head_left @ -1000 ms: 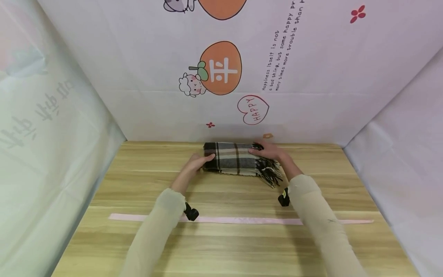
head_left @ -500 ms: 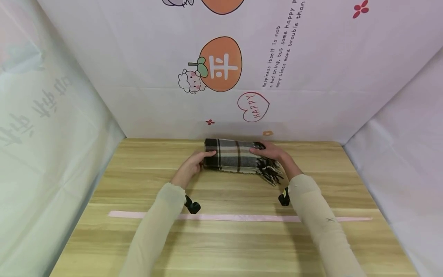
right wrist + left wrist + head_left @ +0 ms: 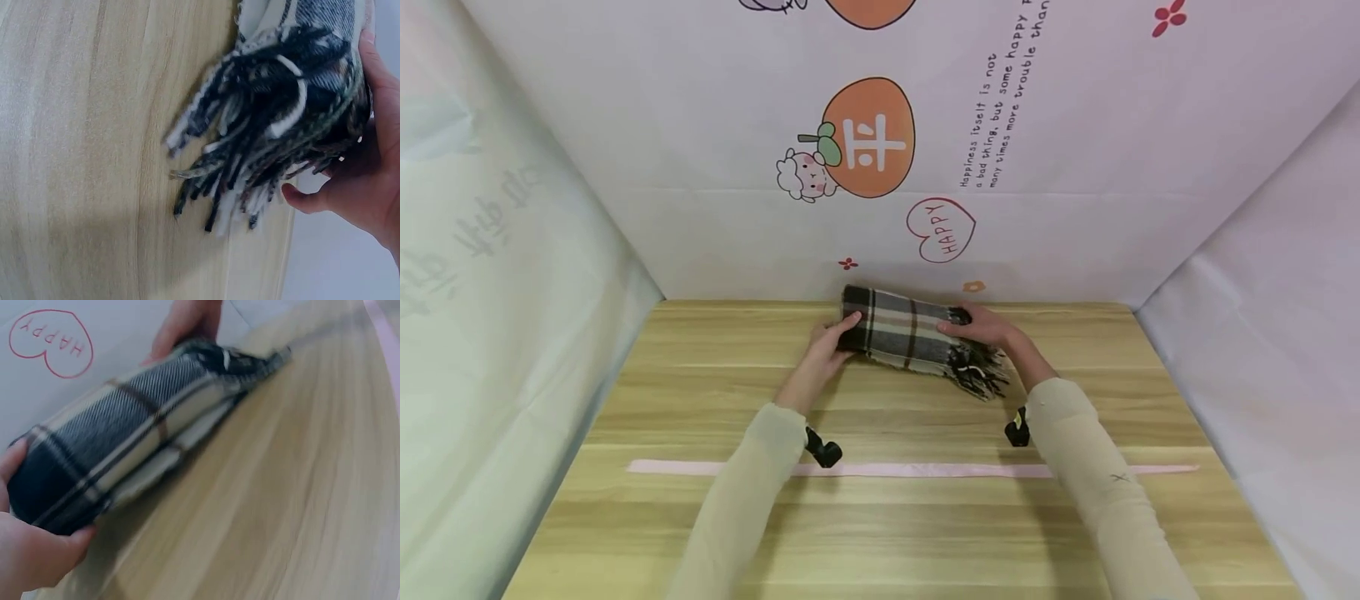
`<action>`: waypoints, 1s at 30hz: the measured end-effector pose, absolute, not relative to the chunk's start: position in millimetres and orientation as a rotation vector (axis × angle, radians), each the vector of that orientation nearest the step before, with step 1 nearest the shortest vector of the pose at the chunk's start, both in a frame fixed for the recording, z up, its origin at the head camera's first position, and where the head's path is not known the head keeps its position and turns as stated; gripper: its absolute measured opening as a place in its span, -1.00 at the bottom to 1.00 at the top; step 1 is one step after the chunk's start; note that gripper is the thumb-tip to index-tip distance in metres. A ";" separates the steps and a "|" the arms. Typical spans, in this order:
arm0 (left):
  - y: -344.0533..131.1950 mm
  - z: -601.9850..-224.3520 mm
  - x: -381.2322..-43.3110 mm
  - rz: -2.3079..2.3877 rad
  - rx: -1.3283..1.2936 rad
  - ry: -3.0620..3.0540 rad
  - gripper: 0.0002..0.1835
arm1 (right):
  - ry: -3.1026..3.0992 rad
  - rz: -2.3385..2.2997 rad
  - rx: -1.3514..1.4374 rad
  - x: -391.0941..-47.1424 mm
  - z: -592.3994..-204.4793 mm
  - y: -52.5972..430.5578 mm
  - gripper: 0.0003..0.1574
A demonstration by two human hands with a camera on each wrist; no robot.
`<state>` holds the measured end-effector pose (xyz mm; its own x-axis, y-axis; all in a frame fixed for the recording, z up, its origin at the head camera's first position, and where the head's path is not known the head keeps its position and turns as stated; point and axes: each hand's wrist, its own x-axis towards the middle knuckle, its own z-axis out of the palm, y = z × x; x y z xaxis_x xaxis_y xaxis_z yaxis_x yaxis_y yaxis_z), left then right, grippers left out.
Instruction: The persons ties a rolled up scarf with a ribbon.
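A plaid scarf [image 3: 895, 329] in black, grey, white and brown is folded into a thick bundle near the back of the wooden table. My left hand [image 3: 822, 350] grips its black left end, thumb on top. In the left wrist view that left end of the scarf [image 3: 69, 469] sits between thumb and fingers, tilted up off the tabletop. At the fringed right end, my right hand [image 3: 988, 325] holds the bundle from the far side. Loose fringe [image 3: 250, 137] hangs toward the table in the right wrist view. The fingers beneath the scarf are partly hidden.
Behind the scarf rises a white printed sheet [image 3: 730, 217], close to both hands. More white sheets [image 3: 1285, 275] enclose the sides. A pink strip [image 3: 917, 470] runs across the wooden table [image 3: 910, 533] under the forearms.
The scarf's left end has risen and tilted up in my left hand, so the bundle now slants down to the right. My right hand keeps its place at the fringed end.
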<state>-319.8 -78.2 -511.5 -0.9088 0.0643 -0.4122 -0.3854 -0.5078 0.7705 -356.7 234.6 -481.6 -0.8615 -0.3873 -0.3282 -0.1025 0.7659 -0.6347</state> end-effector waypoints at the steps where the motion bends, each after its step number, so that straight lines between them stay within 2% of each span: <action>1: -76.4 -512.3 -319.1 2.522 -0.516 1.339 -0.17 | 2.521 -0.858 -0.369 -356.1 -481.4 233.0 0.23; 6: -66.3 -516.7 -314.7 2.754 -0.584 0.994 -0.33 | 2.535 -0.825 -0.385 -352.1 -480.0 225.8 0.29; 10: -57.0 -522.7 -309.3 2.879 -0.543 0.804 -0.46 | 2.536 -0.854 -0.382 -348.9 -481.1 223.6 0.32; 14: -45.6 -528.6 -304.0 2.915 -0.366 0.872 -0.39 | 2.545 -0.888 -0.383 -343.7 -483.3 224.5 0.28; 17: -35.2 -530.5 -302.0 2.903 -0.268 0.903 -0.30 | 2.577 -0.889 -0.384 -337.7 -484.9 227.2 0.16; 21: -26.7 -529.4 -302.1 2.907 -0.315 1.009 -0.27 | 2.618 -0.868 -0.415 -333.1 -485.0 227.6 0.04; 26: -32.8 -523.4 -305.9 2.945 -0.372 1.096 -0.30 | 2.589 -0.919 -0.559 -335.7 -473.6 219.4 0.08; 30: -41.0 -515.4 -305.6 2.939 -0.305 1.057 -0.38 | 2.447 -1.096 -0.663 -337.6 -451.5 211.1 -0.07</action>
